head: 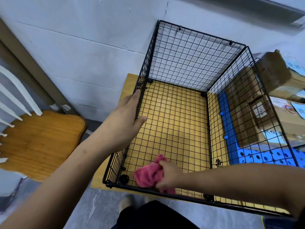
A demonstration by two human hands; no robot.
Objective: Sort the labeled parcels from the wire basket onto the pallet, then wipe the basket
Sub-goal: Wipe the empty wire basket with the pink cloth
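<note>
While our left hand [130, 116] gripped the left rim of the basket [189, 63], our right hand [170, 176] clutched a pink cloth [146, 176] on its floor. Parcels [274, 73] sat on the pallet [264, 157].

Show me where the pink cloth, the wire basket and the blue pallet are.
pink cloth [148, 175]: head view, on its bunched middle.
wire basket [194, 63]: head view, on its far wall.
blue pallet [272, 157]: head view, on its perforated top.
</note>
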